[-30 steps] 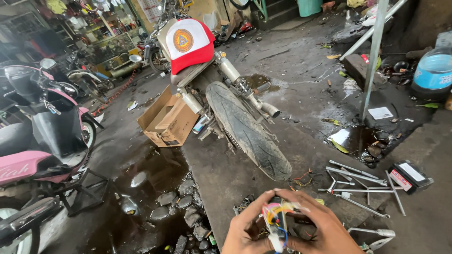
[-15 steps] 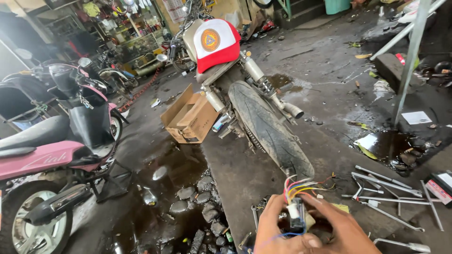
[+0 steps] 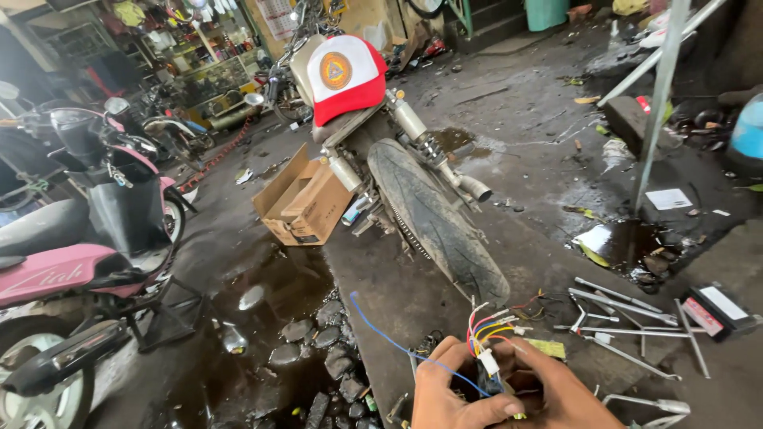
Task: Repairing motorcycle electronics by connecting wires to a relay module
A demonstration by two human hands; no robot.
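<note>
I see a bundle of coloured wires (image 3: 489, 334) at the bottom of the view, just in front of the rear tyre (image 3: 433, 218), held between both hands. My left hand (image 3: 445, 393) is closed around the dark part under the wires, thumb pressed across it, and a loose blue wire (image 3: 397, 342) runs out from it to the left. My right hand (image 3: 556, 389) is clamped on the same piece from the other side, fingers curled in; the wire ends fan upward above the knuckles, red, yellow, blue and white.

Right of the tyre's near end, a set of metal tools (image 3: 628, 314) lies scattered on the concrete, with a small dark box (image 3: 719, 310) beyond them. Further right of the tyre there is a dark puddle (image 3: 628, 242) and a white scrap of paper (image 3: 668, 199).

Left of the tyre sits an open cardboard box (image 3: 306, 202). Below that, wet stones (image 3: 318, 349) lie in a dark pool. Far left of the tyre stands a pink scooter (image 3: 71, 262).

Above the tyre, on the motorcycle seat, rests a red and white cap (image 3: 346, 75).
</note>
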